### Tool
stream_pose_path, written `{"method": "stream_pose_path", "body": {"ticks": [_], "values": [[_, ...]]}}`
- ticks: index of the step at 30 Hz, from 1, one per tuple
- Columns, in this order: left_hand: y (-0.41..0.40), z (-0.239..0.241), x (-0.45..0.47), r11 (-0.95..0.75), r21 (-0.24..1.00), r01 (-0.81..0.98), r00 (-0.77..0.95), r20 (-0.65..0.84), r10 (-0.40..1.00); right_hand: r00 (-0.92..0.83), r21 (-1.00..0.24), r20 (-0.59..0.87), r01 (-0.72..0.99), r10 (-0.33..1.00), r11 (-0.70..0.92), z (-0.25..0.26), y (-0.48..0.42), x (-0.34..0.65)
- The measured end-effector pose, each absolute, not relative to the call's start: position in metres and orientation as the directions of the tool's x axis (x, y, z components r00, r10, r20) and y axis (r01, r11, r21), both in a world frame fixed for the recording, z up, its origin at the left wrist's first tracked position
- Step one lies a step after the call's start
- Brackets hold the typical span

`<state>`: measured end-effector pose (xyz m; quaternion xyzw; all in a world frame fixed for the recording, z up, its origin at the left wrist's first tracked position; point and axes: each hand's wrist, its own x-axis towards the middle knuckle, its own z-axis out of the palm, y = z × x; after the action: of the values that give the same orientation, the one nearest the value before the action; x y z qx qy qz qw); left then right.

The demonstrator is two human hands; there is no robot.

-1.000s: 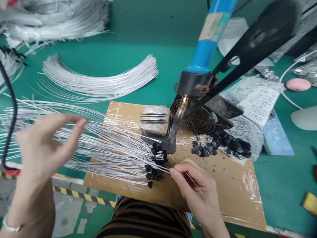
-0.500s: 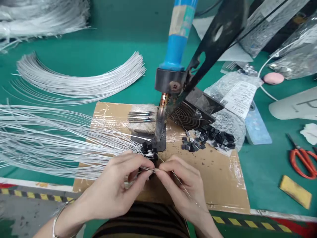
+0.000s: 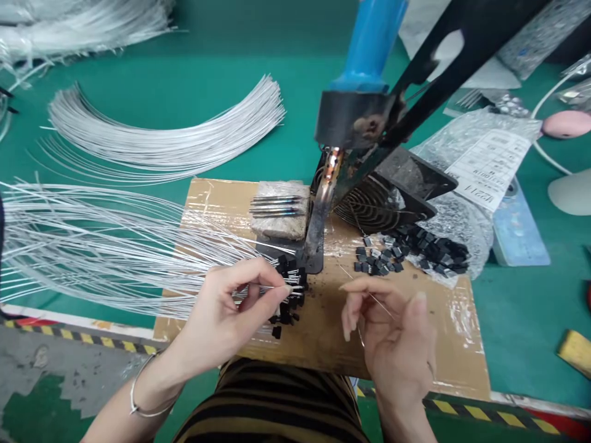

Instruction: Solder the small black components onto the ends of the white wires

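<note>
My left hand (image 3: pixel 235 307) pinches a thin white wire (image 3: pixel 296 288) between thumb and forefinger, its end beside the dark tip of the soldering iron (image 3: pixel 332 169). Under and beyond those fingers lie several wires with black blocks (image 3: pixel 290 307) on their ends. My right hand (image 3: pixel 399 344) is turned partly palm up, apart from the left, above the cardboard. A fine solder wire (image 3: pixel 381 306) runs through its curled fingers, while the thumb stands away from them. How firmly the fingers hold it is hard to see.
Loose white wires (image 3: pixel 115 252) spread to the left, with a curved bundle (image 3: pixel 170 144) behind. The iron's black stand arm (image 3: pixel 443 80) slants overhead. Small black blocks (image 3: pixel 434 249) are heaped by a round fan (image 3: pixel 369 206) on the cardboard (image 3: pixel 443 344). A yellow sponge (image 3: pixel 575 352) lies far right.
My right hand has moved right, away from the left fingertips, and its thumb has opened out. My left hand keeps its pinch, slightly higher in view. The whole view has shifted.
</note>
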<state>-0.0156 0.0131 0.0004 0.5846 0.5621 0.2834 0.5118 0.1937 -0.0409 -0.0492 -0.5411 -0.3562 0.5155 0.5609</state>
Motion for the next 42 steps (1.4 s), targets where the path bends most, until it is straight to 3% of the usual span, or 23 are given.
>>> {"method": "stream_pose_path", "body": {"ticks": [5,9,13,17,26,32,35,42], "values": [[0.013,0.0,-0.016,0.154,0.92,0.36,0.22,-0.244,0.945,0.257,-0.991,-0.112,-0.097,0.96,-0.09,-0.049,-0.042,0.189],[0.01,0.0,-0.018,0.115,0.924,0.364,0.252,-0.216,0.943,0.114,-0.99,-0.107,0.082,0.988,-0.117,-0.038,-0.04,0.179],[0.007,0.001,-0.019,0.112,0.929,0.353,0.295,-0.224,0.929,-0.089,-0.983,0.015,0.183,0.996,0.032,-0.033,-0.032,0.172],[0.006,0.004,-0.018,0.158,0.924,0.348,0.328,-0.278,0.903,-0.161,-0.957,0.148,0.224,0.976,0.183,-0.034,-0.028,0.17],[0.009,0.012,-0.013,0.156,0.901,0.405,0.37,-0.317,0.873,-0.128,-0.976,0.131,0.158,0.983,0.151,-0.042,-0.032,0.167],[0.006,0.001,-0.015,0.261,0.919,0.295,0.287,-0.345,0.893,0.2,-0.993,-0.112,-0.048,0.973,-0.105,-0.043,-0.038,0.17],[0.006,-0.003,-0.016,0.242,0.937,0.252,0.282,-0.311,0.908,0.183,-0.977,-0.176,-0.156,0.967,-0.148,-0.043,-0.039,0.17],[0.006,-0.001,-0.017,0.202,0.955,0.219,0.27,-0.258,0.928,0.095,-0.956,-0.209,-0.23,0.973,-0.183,-0.038,-0.04,0.157]]}}
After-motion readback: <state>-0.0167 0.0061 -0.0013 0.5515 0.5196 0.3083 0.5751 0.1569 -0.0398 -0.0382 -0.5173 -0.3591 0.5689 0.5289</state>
